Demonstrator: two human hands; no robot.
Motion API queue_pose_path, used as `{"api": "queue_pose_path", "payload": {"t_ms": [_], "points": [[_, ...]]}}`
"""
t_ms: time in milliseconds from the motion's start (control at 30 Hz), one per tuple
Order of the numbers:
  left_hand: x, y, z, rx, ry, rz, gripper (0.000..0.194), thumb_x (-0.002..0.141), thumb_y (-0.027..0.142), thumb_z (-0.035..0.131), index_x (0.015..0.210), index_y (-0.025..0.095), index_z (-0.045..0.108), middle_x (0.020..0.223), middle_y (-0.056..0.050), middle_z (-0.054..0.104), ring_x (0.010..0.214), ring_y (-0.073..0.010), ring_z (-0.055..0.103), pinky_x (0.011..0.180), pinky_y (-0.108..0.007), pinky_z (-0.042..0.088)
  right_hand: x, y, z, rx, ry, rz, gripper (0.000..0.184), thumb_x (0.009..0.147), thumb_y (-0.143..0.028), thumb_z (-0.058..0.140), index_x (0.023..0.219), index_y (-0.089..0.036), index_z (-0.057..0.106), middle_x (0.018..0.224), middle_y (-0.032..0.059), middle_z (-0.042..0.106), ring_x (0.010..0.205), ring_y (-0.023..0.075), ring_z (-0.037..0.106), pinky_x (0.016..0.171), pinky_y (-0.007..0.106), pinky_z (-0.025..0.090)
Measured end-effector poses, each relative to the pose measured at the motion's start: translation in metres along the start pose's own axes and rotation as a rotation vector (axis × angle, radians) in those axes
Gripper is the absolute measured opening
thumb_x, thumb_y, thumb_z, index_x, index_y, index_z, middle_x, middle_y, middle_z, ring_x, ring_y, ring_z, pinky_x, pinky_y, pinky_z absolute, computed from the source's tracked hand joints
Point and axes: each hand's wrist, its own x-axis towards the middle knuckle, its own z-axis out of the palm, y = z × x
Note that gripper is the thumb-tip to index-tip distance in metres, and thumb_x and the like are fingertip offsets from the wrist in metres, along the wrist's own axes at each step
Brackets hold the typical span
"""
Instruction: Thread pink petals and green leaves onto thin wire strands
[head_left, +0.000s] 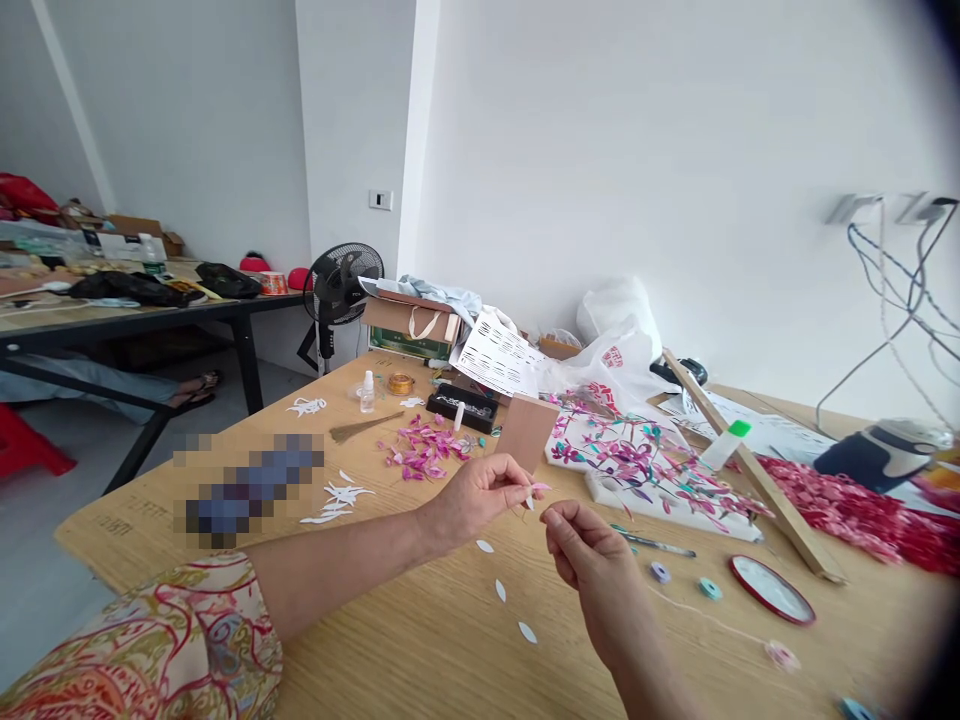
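Note:
My left hand point(484, 492) is raised over the wooden table point(420, 640), fingers pinched on a small petal-shaped piece point(535, 492), white with a pink tip. My right hand point(585, 548) is close beside it, fingers curled in a pinch; a thin white thread point(705, 620) runs from near it to the right across the table. Three loose white petal cutouts point(501, 590) lie on the table just below the hands. A pile of pink petals point(424, 455) lies further back.
A white board with pink and teal paper flowers point(637, 460) lies behind the hands, with a wooden strip point(750, 470), a round red lid point(771, 588), small paper coils point(660, 572), tweezers point(652, 543), red scraps point(847, 505), a brown card point(527, 432). A fan point(341, 285) stands at the back left.

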Motion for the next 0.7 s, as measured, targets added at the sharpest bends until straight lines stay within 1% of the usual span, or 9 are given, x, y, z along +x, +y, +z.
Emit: {"api": "queue_pose_path", "payload": {"t_ms": [100,233,300,400,500,567,600,633,700], "points": [[0.0,0.0,0.0,-0.006,0.002,-0.006,0.024,0.068,0.034,0.062,0.068,0.012,0.053,0.076,-0.003,0.057,0.074,-0.0128,0.053,0.071,-0.025,0.038,0.002,0.0,-0.005,-0.089,0.005,-0.029,0.033,0.063,-0.048,0.062,0.061,-0.017,0.052,0.049,-0.0058,0.04,0.039,0.004,0.022,0.038,0.02,0.014],[-0.001,0.0,0.001,-0.008,0.007,-0.009,0.024,0.068,0.034,0.062,0.068,0.012,0.053,0.077,-0.004,0.058,0.077,-0.0135,0.054,0.072,-0.025,0.039,0.002,-0.002,-0.006,-0.232,0.064,-0.212,0.029,0.061,-0.043,0.065,0.053,-0.017,0.056,0.056,-0.002,0.043,0.051,0.0099,0.035,0.045,0.022,0.026],[-0.001,0.0,0.001,-0.025,0.0,-0.001,0.023,0.068,0.034,0.063,0.068,0.012,0.054,0.078,-0.004,0.058,0.079,-0.0142,0.054,0.074,-0.026,0.039,0.001,-0.004,-0.006,-0.271,0.075,-0.262,0.028,0.06,-0.042,0.066,0.051,-0.017,0.056,0.062,-0.0002,0.046,0.056,0.0113,0.037,0.048,0.023,0.028],[-0.002,0.0,0.0,-0.083,-0.039,0.002,0.021,0.069,0.031,0.063,0.069,0.012,0.054,0.083,-0.005,0.059,0.08,-0.014,0.055,0.075,-0.027,0.04,-0.002,-0.005,-0.004,-0.259,0.051,-0.167,0.028,0.061,-0.042,0.065,0.053,-0.018,0.055,0.056,-0.0029,0.042,0.047,0.0078,0.029,0.043,0.022,0.021],[-0.003,0.0,0.001,-0.146,-0.09,-0.015,0.018,0.071,0.028,0.061,0.071,0.012,0.053,0.085,-0.007,0.06,0.074,-0.0118,0.055,0.071,-0.026,0.041,-0.002,-0.002,-0.005,-0.209,0.001,0.0,0.03,0.059,-0.046,0.066,0.056,-0.019,0.054,0.043,-0.0082,0.026,0.041,0.0055,0.017,0.041,0.021,0.01],[-0.003,0.0,0.0,-0.167,-0.104,-0.024,0.019,0.071,0.028,0.061,0.071,0.011,0.053,0.082,-0.007,0.061,0.07,-0.0107,0.054,0.069,-0.026,0.042,-0.001,0.001,-0.008,-0.196,-0.026,0.075,0.029,0.059,-0.047,0.065,0.057,-0.019,0.055,0.039,-0.0096,0.021,0.039,0.0051,0.014,0.041,0.021,0.008],[-0.003,0.0,0.0,-0.165,-0.104,-0.026,0.019,0.071,0.029,0.061,0.072,0.011,0.053,0.081,-0.007,0.061,0.069,-0.0106,0.054,0.069,-0.027,0.042,-0.001,0.002,-0.011,-0.21,-0.028,0.09,0.028,0.059,-0.046,0.065,0.058,-0.019,0.057,0.038,-0.0093,0.024,0.038,0.0051,0.015,0.041,0.021,0.009],[-0.003,0.0,-0.001,-0.154,-0.102,-0.029,0.02,0.071,0.029,0.061,0.072,0.011,0.053,0.08,-0.006,0.061,0.068,-0.0106,0.054,0.07,-0.027,0.042,-0.001,0.003,-0.015,-0.242,-0.02,0.086,0.026,0.059,-0.045,0.065,0.06,-0.02,0.06,0.039,-0.0079,0.032,0.037,0.0054,0.018,0.04,0.021,0.011],[-0.001,-0.001,-0.005,-0.119,-0.092,-0.042,0.023,0.07,0.032,0.062,0.072,0.011,0.053,0.078,-0.006,0.061,0.069,-0.0113,0.054,0.071,-0.028,0.042,-0.003,0.002,-0.024,-0.371,0.048,0.021,0.021,0.057,-0.04,0.067,0.066,-0.021,0.065,0.053,-0.0026,0.053,0.037,0.0068,0.029,0.039,0.022,0.018]]}}
